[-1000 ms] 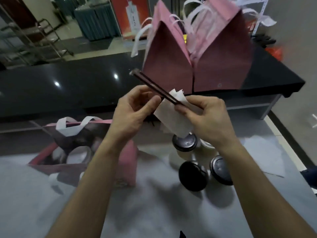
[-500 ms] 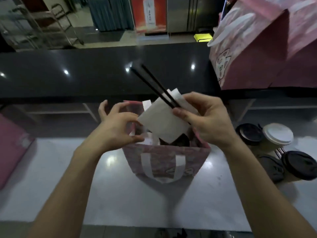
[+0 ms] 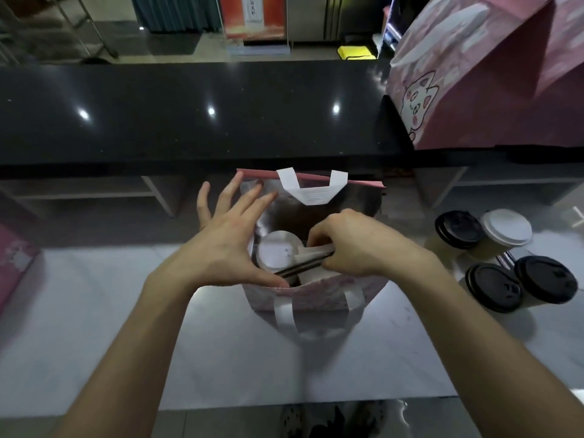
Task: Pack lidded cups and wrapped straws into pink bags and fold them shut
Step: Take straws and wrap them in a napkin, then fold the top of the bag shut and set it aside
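Observation:
An open pink bag [image 3: 319, 295] with white handles stands on the white counter in front of me. Inside it a white-lidded cup [image 3: 278, 249] shows. My right hand [image 3: 357, 243] is down in the bag's mouth, closed on dark wrapped straws [image 3: 303, 267] and a white napkin, which lie across the cup. My left hand [image 3: 227, 238] rests with spread fingers on the bag's left rim, its thumb on the near edge. Anything deeper in the bag is hidden.
Several lidded cups stand to the right: black lids [image 3: 458, 229], [image 3: 493, 287], [image 3: 546, 279] and a white lid [image 3: 505, 227]. A folded pink bag [image 3: 493, 74] with a cat print sits on the black counter [image 3: 189, 112]. Another pink bag [image 3: 12, 260] lies at the left edge.
My right hand has lowered the straws and napkin from above the bag into its mouth. My left hand moved onto the bag's left rim and spread out.

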{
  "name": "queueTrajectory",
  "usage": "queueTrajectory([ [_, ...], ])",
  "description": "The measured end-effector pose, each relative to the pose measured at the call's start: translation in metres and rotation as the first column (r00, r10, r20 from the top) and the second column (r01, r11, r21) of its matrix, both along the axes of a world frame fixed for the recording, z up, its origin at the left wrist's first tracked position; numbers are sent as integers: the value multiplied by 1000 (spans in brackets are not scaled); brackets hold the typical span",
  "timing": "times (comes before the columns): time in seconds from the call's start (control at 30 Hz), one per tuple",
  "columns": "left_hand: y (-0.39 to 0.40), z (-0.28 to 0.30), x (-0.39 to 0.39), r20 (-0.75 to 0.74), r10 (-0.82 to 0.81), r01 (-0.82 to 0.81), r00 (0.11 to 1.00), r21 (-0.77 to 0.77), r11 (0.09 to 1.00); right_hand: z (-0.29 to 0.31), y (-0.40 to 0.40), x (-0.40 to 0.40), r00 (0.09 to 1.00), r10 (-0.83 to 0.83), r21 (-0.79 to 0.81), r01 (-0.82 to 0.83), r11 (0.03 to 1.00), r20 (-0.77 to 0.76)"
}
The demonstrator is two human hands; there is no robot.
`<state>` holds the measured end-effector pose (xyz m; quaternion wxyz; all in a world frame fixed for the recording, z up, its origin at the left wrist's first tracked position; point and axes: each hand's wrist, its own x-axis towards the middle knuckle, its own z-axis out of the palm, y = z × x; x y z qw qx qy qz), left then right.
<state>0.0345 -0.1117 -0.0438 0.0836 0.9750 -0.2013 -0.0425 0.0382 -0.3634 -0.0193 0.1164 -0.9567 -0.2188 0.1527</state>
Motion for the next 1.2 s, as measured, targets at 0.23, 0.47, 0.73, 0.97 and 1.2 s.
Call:
queueTrajectory([
  [0.23, 12, 7, -9, 67, 73, -38, 995, -412, 910, 2, -19, -8, 987, -133, 413, 84, 907, 93],
  [0.47, 53, -21, -19, -125, 95, -156, 988, -710, 687, -45, -109, -46, 907, -418, 890, 229, 395, -48],
  [0.73, 36, -36, 13, -348, -114, -187, 931, -720, 668, -79, -128, -3, 925, -143, 719, 365, 591, -352],
  [0.97, 47, -41, 41, -381, -79, -280, 921, -792, 543, -65, -122, 32, 929, -86, 745, 342, 573, -360],
  [1.2, 49, -44, 47, -324, 32, -288, 945, -788, 545, -64, -116, 37, 923, -274, 726, 383, 571, -271],
])
